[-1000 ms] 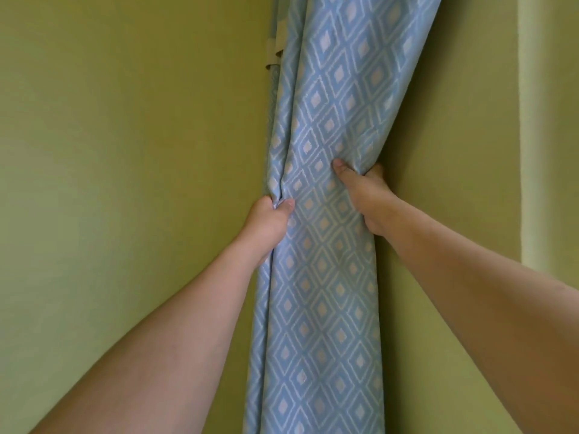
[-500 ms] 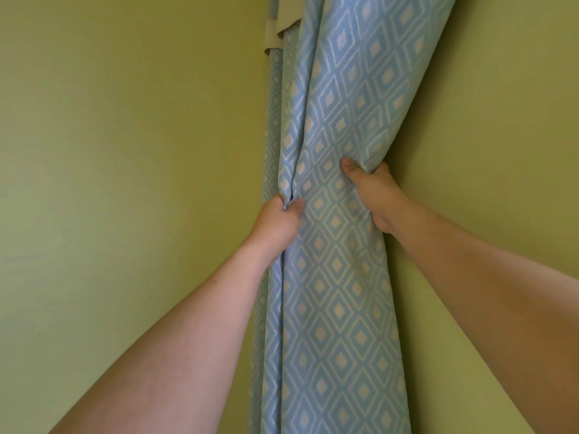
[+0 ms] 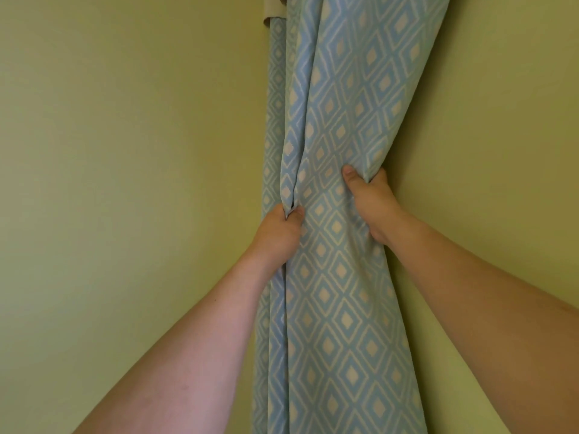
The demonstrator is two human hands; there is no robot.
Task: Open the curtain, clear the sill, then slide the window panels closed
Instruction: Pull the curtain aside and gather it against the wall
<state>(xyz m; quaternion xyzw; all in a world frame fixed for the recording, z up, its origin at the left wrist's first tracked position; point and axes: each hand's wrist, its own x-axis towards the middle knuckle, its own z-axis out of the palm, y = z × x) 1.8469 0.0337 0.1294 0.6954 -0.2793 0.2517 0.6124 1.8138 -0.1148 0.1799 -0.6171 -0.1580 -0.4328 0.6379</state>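
A blue curtain patterned with cream diamonds hangs gathered into a narrow column in the corner between two yellow-green walls. My left hand is closed in a fist around a fold on the curtain's left edge, thumb pressed over the pinched fabric. My right hand grips the right edge slightly higher, thumb across the front and fingers curled behind the cloth. Both bare forearms reach up from the bottom corners. A beige strip shows at the top.
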